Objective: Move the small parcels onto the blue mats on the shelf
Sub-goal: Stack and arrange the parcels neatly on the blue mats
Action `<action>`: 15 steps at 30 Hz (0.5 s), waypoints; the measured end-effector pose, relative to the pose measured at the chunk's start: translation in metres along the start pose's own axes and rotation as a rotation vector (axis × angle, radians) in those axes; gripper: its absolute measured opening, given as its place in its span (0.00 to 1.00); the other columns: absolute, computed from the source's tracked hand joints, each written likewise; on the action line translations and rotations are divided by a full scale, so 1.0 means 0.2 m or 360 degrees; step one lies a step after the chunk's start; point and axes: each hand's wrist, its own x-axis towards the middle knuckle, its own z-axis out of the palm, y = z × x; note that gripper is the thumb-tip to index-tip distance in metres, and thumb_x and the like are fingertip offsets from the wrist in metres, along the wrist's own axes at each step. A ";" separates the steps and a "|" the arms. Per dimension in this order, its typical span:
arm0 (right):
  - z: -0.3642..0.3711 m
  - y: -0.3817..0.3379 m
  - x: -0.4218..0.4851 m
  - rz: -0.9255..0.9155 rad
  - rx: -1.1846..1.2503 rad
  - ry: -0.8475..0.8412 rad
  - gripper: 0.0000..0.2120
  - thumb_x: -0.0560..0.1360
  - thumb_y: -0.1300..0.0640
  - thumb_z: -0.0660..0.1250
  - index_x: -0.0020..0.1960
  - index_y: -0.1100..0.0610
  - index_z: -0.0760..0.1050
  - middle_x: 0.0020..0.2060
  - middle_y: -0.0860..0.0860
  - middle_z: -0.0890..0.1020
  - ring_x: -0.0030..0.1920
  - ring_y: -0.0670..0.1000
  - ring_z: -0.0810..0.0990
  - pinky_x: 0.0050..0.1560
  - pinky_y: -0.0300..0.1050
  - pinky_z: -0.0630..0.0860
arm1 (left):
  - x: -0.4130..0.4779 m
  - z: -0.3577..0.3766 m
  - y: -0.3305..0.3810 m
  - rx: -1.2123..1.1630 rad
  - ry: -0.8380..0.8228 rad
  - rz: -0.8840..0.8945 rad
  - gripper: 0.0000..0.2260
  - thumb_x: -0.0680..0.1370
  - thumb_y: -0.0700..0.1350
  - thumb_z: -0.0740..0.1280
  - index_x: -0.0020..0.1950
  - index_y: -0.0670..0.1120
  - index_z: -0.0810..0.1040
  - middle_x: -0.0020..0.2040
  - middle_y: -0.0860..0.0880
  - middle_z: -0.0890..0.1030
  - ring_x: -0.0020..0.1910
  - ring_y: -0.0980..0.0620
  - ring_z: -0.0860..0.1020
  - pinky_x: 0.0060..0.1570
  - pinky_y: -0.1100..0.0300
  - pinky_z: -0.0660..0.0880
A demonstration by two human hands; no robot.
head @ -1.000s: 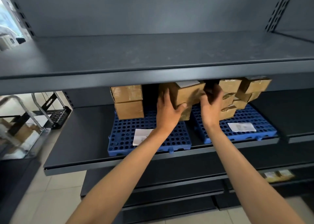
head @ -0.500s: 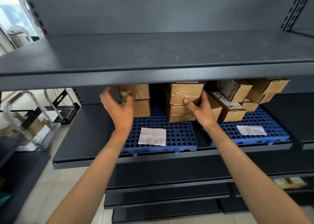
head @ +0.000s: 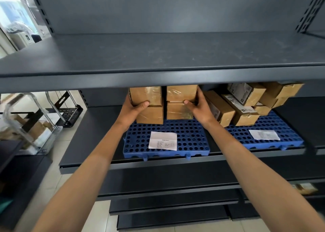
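Observation:
Two stacks of brown cardboard parcels stand side by side at the back of the left blue mat (head: 190, 135). My left hand (head: 134, 108) grips the top parcel of the left stack (head: 146, 95), thumb on its front. Below it sits a second parcel (head: 153, 114). My right hand (head: 198, 106) holds the right stack from its right side, thumb across the seam between the upper parcel (head: 181, 92) and the lower parcel (head: 177, 111). Several more parcels (head: 246, 106) lie jumbled on the right blue mat (head: 288, 124).
A dark upper shelf (head: 158, 59) overhangs the parcels and hides their tops. White paper slips lie on the left mat (head: 162, 140) and the right mat (head: 264, 134). A metal trolley (head: 29, 124) with boxes stands at the left. Lower shelves run below.
My left hand has moved right from the shelf's open space onto the left stack's top parcel. My right hand has shifted to the right side of the right stack.

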 end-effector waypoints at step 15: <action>-0.02 -0.02 0.08 0.0052 0.0056 -0.0080 0.37 0.71 0.53 0.75 0.73 0.50 0.59 0.61 0.42 0.76 0.59 0.38 0.75 0.65 0.45 0.71 | 0.02 0.04 -0.03 0.0296 -0.0139 0.0063 0.46 0.69 0.55 0.77 0.77 0.55 0.52 0.65 0.61 0.72 0.65 0.59 0.72 0.64 0.62 0.68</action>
